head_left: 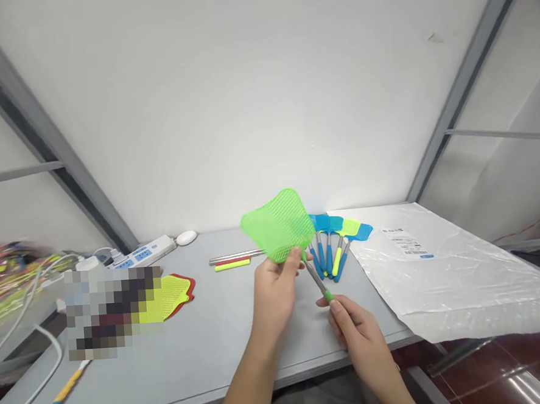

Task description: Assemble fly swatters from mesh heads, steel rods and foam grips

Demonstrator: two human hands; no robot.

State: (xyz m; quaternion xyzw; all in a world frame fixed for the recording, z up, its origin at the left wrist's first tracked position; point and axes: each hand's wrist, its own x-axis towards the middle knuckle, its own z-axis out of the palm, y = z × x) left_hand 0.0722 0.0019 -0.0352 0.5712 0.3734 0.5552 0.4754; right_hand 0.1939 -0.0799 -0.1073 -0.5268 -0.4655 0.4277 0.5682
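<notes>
Right hand [355,328] clamped on handle, left hand [275,287] pinched on green swatter [278,226] head at frame centre, steadying both ends above surface [205,346].

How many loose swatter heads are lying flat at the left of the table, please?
2: a yellow head on top of a red head, left of the left hand; the blurred patch may hide more.
</notes>
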